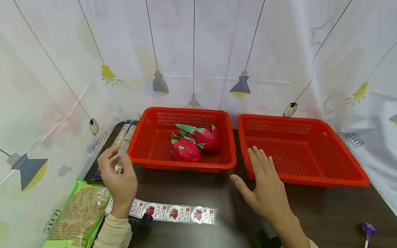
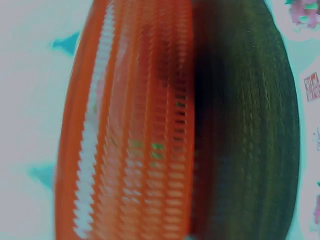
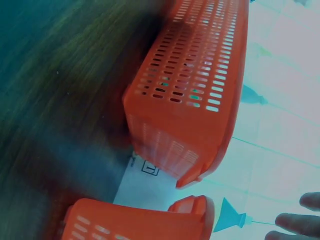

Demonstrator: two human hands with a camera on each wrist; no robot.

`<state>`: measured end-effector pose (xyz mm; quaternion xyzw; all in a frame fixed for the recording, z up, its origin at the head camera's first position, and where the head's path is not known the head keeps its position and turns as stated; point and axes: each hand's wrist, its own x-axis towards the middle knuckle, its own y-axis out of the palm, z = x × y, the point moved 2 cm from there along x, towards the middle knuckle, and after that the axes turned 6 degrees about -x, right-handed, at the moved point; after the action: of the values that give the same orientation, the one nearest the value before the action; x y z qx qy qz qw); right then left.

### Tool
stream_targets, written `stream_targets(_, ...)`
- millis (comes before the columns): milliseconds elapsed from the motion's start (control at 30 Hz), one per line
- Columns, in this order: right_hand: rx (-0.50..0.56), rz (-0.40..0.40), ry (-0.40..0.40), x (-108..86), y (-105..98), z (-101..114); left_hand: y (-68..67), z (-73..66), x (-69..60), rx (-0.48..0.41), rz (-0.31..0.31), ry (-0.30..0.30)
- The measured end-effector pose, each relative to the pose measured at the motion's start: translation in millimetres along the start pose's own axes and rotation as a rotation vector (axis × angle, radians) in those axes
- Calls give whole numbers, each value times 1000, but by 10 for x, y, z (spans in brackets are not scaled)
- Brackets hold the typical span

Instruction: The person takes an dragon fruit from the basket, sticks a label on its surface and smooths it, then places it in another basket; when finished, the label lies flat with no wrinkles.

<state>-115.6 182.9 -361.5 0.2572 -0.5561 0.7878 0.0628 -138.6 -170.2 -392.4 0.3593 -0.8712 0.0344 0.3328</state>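
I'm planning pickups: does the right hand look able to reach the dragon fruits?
Probably yes: the right hand is empty; the dragon fruits lie uncovered, with only their basket's rim between.

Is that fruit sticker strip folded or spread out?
Spread out, where visible: the sticker strip lies flat and straight on the dark table. Part of it is hidden.

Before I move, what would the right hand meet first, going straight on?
Probably the right basket, at its left rim; how high the right hand sits is unclear, so it may pass over toward the cloth behind.
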Motion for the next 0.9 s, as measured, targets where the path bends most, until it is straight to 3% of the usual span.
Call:
stream_targets(67,5,-18,-17,30,-2,23,-109,149,57,-5,-65,-290)
stream_targets(133,2,-14,-28,70,4,51,-179,282,72,-7,-66,-537)
stream_targets(200,0,8,-36,123,18,85,-210,391,65,-15,-5,-710)
stream_targets(300,7,50,-53,223,48,139,-187,490,34,-76,122,-857)
stream_targets(367,23,86,-66,313,77,166,-151,527,17,-128,176,-916)
stream_targets(467,44,199,-69,549,139,175,-99,561,9,-191,195,-950)
stream_targets(700,87,596,-48,1412,541,44,-100,568,21,-302,127,-966)
stream_targets(800,105,695,-35,1622,766,4,-99,556,13,-330,115,-980)
stream_targets(900,105,729,-22,1738,950,-11,-79,546,11,-356,112,-974)
